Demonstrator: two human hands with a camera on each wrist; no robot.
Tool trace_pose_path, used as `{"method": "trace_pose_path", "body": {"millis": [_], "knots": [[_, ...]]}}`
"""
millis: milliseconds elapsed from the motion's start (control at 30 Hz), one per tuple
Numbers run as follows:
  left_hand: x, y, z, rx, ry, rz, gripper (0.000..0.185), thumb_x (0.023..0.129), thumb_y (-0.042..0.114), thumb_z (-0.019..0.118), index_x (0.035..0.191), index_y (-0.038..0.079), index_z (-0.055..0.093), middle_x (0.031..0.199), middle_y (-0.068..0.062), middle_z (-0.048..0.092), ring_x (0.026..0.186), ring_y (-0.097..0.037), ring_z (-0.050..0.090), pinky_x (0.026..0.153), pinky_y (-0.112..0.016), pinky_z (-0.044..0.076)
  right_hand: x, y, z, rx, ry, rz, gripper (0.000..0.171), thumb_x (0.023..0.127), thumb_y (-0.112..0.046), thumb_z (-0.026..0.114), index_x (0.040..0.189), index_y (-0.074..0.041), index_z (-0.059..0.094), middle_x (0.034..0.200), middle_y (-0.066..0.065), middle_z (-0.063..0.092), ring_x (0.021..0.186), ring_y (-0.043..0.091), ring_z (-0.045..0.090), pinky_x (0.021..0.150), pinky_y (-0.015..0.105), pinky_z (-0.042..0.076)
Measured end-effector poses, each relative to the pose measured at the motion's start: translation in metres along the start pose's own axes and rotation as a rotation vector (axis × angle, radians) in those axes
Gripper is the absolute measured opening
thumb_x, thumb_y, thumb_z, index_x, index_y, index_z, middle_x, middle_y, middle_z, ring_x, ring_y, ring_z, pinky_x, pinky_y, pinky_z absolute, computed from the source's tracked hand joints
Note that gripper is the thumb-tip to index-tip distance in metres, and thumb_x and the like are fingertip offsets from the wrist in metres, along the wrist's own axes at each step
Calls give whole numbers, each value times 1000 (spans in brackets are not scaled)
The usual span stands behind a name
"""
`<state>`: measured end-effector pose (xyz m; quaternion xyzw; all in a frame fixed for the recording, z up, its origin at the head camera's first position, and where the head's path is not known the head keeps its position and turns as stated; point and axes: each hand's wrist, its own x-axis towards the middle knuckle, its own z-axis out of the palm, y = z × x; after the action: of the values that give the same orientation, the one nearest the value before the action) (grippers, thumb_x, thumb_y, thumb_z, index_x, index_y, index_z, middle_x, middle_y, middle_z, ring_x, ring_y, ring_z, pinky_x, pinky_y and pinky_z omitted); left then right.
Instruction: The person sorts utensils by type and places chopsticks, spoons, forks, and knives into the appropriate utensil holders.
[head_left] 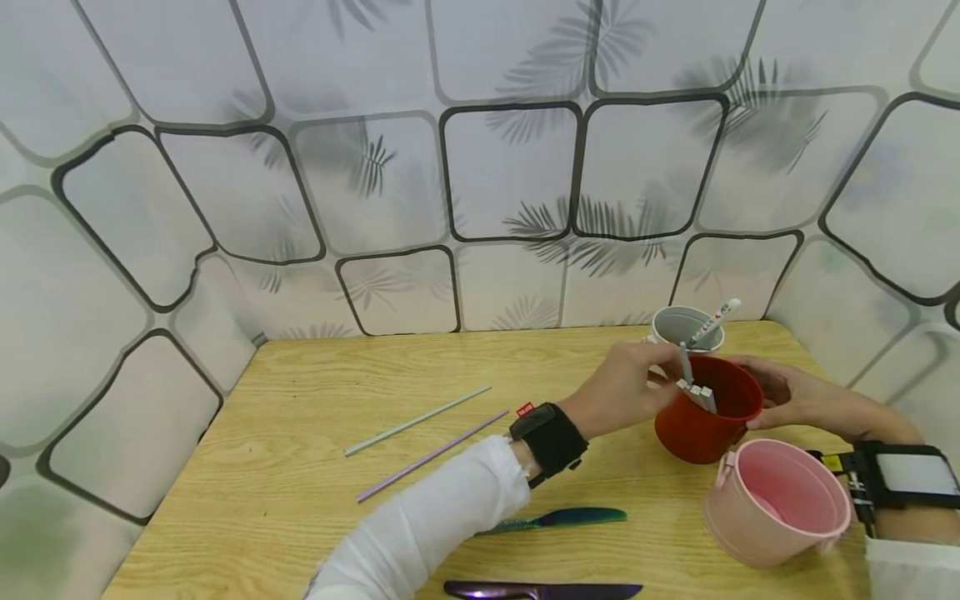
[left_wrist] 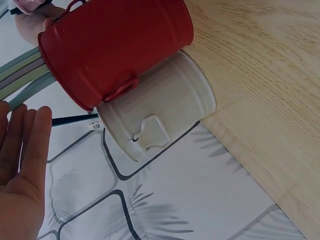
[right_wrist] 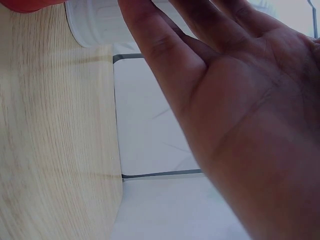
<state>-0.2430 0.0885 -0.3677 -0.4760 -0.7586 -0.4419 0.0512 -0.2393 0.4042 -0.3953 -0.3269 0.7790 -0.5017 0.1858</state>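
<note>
A red bucket (head_left: 693, 429) (left_wrist: 115, 50) stands tilted on the wooden table (head_left: 315, 500), leaning against a white bucket (head_left: 682, 325) (left_wrist: 160, 110). Several thin sticks (head_left: 688, 375) (left_wrist: 20, 75) poke out of the red bucket. My left hand (head_left: 626, 387) (left_wrist: 20, 165) is at the bucket's near rim, fingers straight, fingertips right by the sticks. My right hand (head_left: 783, 392) (right_wrist: 225, 100) lies with straight fingers against the red bucket's far side. A patterned pen (head_left: 716, 321) stands in the white bucket.
A pink bucket (head_left: 776, 500) sits near my right wrist. A grey-green straw (head_left: 416, 421) and a purple straw (head_left: 431, 457) lie on the table's left half. A teal knife (head_left: 558, 519) and a dark purple knife (head_left: 540, 590) lie by the front edge. A patterned wall (head_left: 480, 167) closes the back.
</note>
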Motion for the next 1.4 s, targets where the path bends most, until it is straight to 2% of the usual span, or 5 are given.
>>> {"method": "trace_pose_path", "body": {"millis": [233,700,1000,1233,1400], "knots": [[-1,-3,2,53,-27,12,9,95,-1,69,101,5,68,98,-2,70,92,-4,67,79,-5,50,0,0,0,-12,10,5,71,93,16,61,156,3,31,144,-11,58,123,7,62,92,27,57],[0,-5,3,103,-44,48,10,93,0,71,100,6,70,96,2,71,90,2,63,82,-5,49,1,0,-1,31,-19,-20,70,94,18,59,156,5,29,146,-11,57,125,5,60,93,26,57],[-3,-4,1,65,-47,80,10,96,1,69,105,5,70,102,-2,72,93,-2,62,85,-6,49,0,2,-1,14,-5,-1,70,94,16,60,156,3,30,145,-12,57,124,5,60,93,26,57],[-9,-2,-5,73,-60,56,9,98,3,69,106,5,71,101,0,72,94,1,62,85,-7,50,0,3,0,-1,5,2,70,93,16,60,155,2,32,145,-11,57,124,6,60,92,27,57],[-21,1,-17,9,-11,77,7,97,0,69,104,2,71,101,-5,72,96,-6,65,87,-10,51,0,2,0,-16,17,17,68,94,14,61,154,4,33,143,-12,58,123,5,60,92,27,57]]}}
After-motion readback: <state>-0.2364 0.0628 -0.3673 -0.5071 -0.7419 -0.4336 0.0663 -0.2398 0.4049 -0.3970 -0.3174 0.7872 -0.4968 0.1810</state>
